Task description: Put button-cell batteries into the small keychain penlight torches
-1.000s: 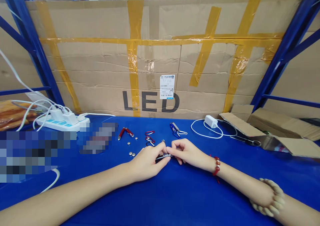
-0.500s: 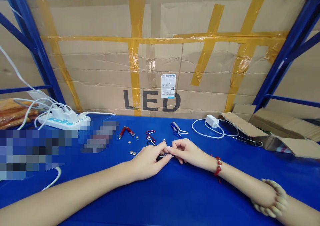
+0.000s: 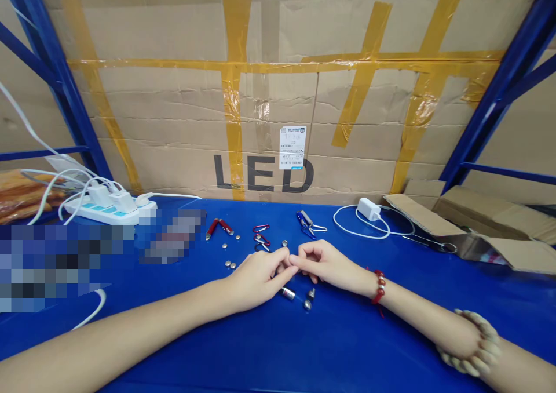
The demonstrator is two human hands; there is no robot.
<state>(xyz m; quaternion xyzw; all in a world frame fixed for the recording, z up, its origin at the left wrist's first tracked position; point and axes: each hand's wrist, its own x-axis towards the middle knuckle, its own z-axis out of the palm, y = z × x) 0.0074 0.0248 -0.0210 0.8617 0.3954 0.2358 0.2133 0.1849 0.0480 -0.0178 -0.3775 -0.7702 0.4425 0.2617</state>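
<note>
My left hand (image 3: pixel 263 280) and my right hand (image 3: pixel 332 265) meet at the fingertips above the blue table, both pinched closed. Whatever lies between the fingertips is too small or hidden to make out. Just below them on the table are a small black cylinder with a label (image 3: pixel 288 293), a small dark metal piece (image 3: pixel 311 294) and a round silver button (image 3: pixel 307 304). Behind the fingers lie red carabiners (image 3: pixel 261 229) and another silver button (image 3: pixel 284 243). Several silver buttons (image 3: pixel 230 265) rest left of my left hand.
Two red tubes (image 3: pixel 226 226) lie at the back left, and blue and silver tubes with clips (image 3: pixel 306 222) at the back centre. A white power strip (image 3: pixel 113 207) is far left. A white charger (image 3: pixel 369 209) and an open carton (image 3: pixel 486 236) are right.
The black cylinder, the dark metal piece and a silver button now show on the table below my fingers. The silver piece at my fingers is no longer visible there. Both hands have barely moved.
</note>
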